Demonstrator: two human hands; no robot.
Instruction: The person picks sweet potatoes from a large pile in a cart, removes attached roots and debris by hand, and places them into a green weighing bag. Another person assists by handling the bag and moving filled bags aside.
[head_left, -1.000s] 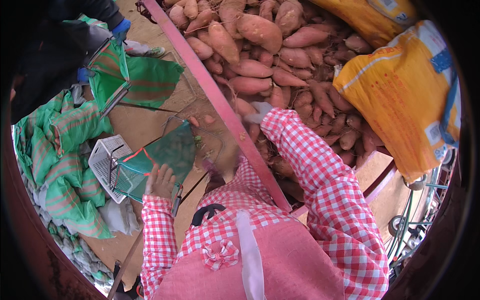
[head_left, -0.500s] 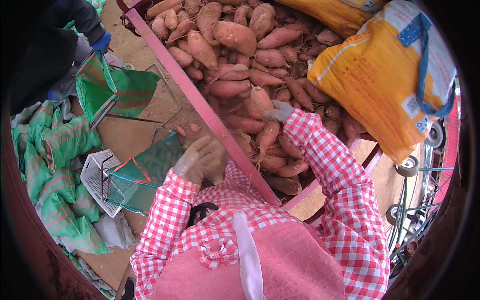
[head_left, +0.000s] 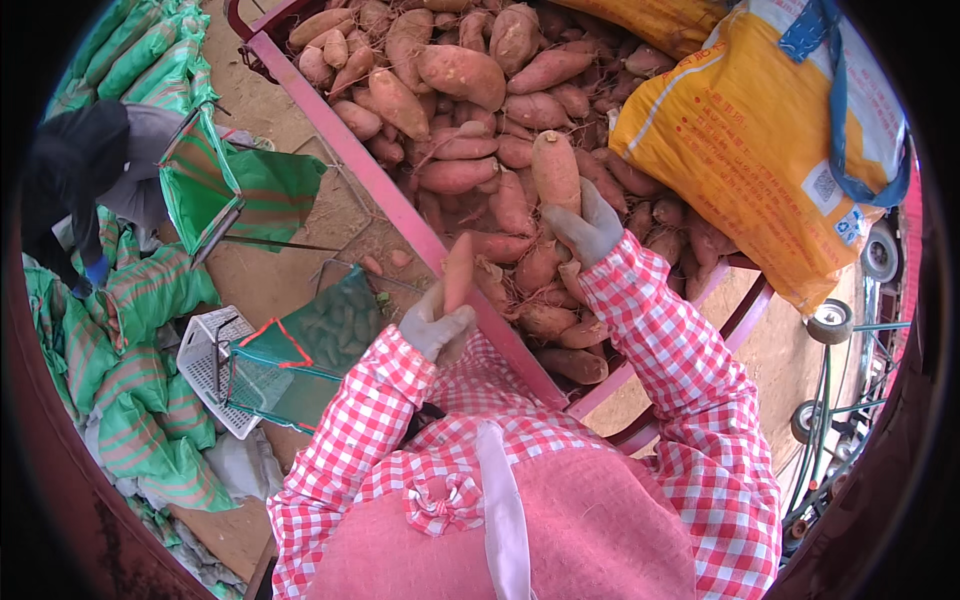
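My left hand (head_left: pixel 435 322), in a grey glove, is closed round a narrow orange sweet potato (head_left: pixel 459 263) held upright beside the pink metal rail (head_left: pixel 360 177) of the cart. Over the heap of reddish sweet potatoes (head_left: pixel 460 80) inside the cart, my right hand (head_left: pixel 590 225), also gloved, grips a larger pale orange sweet potato (head_left: pixel 555 165) by its lower end. Just left of the rail and lower down is a dark green mesh bag (head_left: pixel 335 335) with sweet potatoes in it, on a frame over a white plastic crate (head_left: pixel 200 355).
Yellow sacks (head_left: pixel 750 160) lie on the cart's right part. A co-worker (head_left: pixel 75 190) bends among green striped sacks (head_left: pixel 135 430) at left, beside a green sack (head_left: pixel 205 190) on a metal stand. Wheeled metal frames (head_left: pixel 830 325) stand at the right. Brown ground (head_left: pixel 275 230) shows between.
My left hand has risen to the rail and now holds a sweet potato. My right hand has lifted one from the heap. The co-worker has bent down toward the sacks.
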